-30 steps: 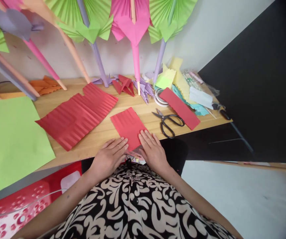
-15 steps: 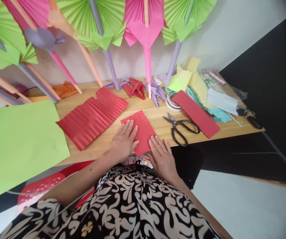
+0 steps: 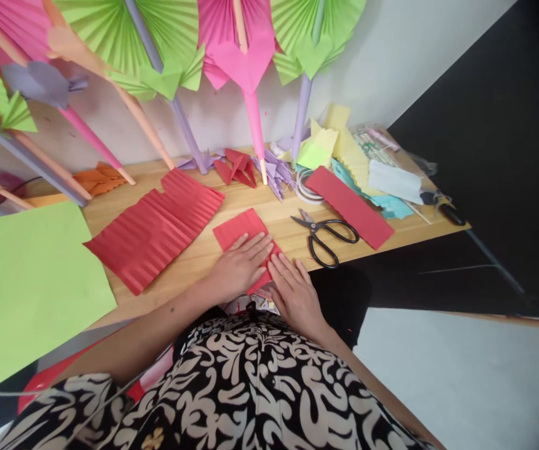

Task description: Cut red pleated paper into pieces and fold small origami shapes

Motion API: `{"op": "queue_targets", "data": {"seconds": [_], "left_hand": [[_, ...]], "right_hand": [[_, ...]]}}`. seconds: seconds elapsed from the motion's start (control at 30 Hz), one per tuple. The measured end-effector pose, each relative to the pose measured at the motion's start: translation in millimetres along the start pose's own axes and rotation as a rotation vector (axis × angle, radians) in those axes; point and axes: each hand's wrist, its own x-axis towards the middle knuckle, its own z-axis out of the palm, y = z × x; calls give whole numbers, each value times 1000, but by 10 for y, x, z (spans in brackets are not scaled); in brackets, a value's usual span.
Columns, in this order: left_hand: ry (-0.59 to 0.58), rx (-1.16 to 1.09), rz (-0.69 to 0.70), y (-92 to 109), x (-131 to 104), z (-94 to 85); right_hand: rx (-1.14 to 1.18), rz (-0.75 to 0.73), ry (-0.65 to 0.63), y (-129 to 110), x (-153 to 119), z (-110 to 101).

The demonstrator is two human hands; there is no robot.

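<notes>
A small red sheet of paper [image 3: 234, 229] lies on the wooden table near its front edge. Across its middle rests my left hand [image 3: 237, 265], flat with the fingers stretched out. My right hand [image 3: 295, 290] lies flat on the sheet's right edge, fingers extended, close to the left fingertips. Part of the sheet is hidden under both hands. A larger pleated red paper [image 3: 154, 228] spreads to the left of it. On the right lie black-handled scissors [image 3: 319, 234], blades apart, and a folded red paper strip [image 3: 351, 209].
Paper fans on rolled sticks [image 3: 253, 119] lean against the wall behind. A large green sheet [image 3: 30, 294] overhangs the table's left front. White tape rolls [image 3: 307, 187], purple pleated scraps [image 3: 275, 175], a red folded piece [image 3: 236, 169] and yellow paper [image 3: 339, 147] lie along the back.
My left hand has slid right across the red sheet, nearer my right hand. The right hand stays at the sheet's edge. The whole view has shifted slightly.
</notes>
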Motion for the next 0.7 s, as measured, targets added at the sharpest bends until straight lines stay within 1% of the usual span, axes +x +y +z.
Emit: {"op": "queue_targets", "data": {"seconds": [0.13,0.23,0.33,0.43,0.53,0.6,0.7], "left_hand": [[-31,30,-167,-330,101,-89],[-42,57,-209,-491,152,-147],[-44,73,-213,-500,158,-159],[-35,82,-210,-470,146,-148],[-30,87,-204,-472,132,-141],[-29,90,-208,-485,123,-139],[-28,88,-215,-504,114,-134]], "right_hand": [[10,12,-16,-16,2,-16],[30,27,-34,-25,-12,-41],[31,23,-61,-25,17,-82],[25,-25,-115,-46,166,-89],[32,-119,-183,-122,390,-16],[12,-138,-200,-183,498,51],[-33,-116,-191,-216,494,105]]}}
